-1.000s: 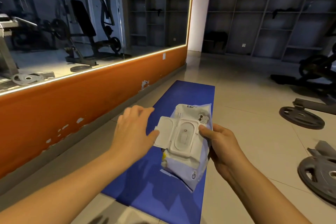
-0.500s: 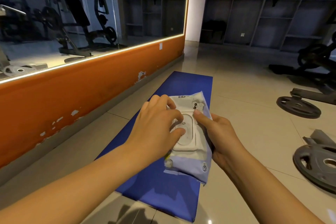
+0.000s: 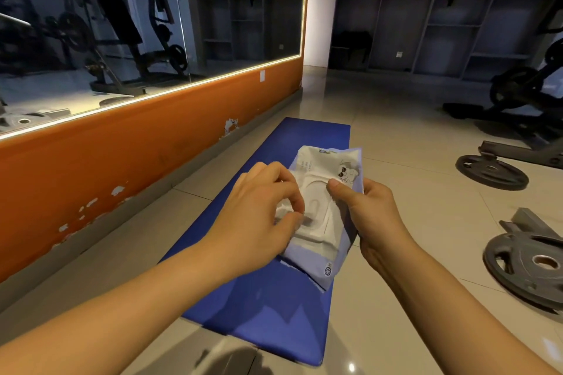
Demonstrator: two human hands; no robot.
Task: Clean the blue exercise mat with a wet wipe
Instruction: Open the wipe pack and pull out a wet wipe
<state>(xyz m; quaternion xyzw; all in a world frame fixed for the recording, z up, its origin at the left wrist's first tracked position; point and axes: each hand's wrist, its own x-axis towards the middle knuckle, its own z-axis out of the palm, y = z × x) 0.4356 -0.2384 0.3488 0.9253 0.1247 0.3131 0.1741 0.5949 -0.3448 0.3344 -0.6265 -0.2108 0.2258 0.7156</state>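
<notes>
The blue exercise mat point(image 3: 268, 313) lies on the tiled floor along the orange wall, running away from me. Above it I hold a white and pale-blue wet wipe pack point(image 3: 330, 256), tilted. My right hand point(image 3: 370, 213) grips the pack's right side, thumb on top beside the plastic opening. My left hand point(image 3: 259, 207) sits over the left of the opening, thumb and forefinger pinched on a crumpled bit of white wet wipe point(image 3: 284, 211). The pack's flip lid is hidden under my left hand.
An orange wall point(image 3: 122, 161) with a large mirror above it runs along the left. Two weight plates point(image 3: 492, 172) point(image 3: 531, 265) lie on the floor to the right. A gym machine point(image 3: 524, 91) stands at the back right, with dark shelves behind it.
My left hand went from the open lid onto the pack's opening and now pinches a bit of white wipe. The view has tilted down slightly.
</notes>
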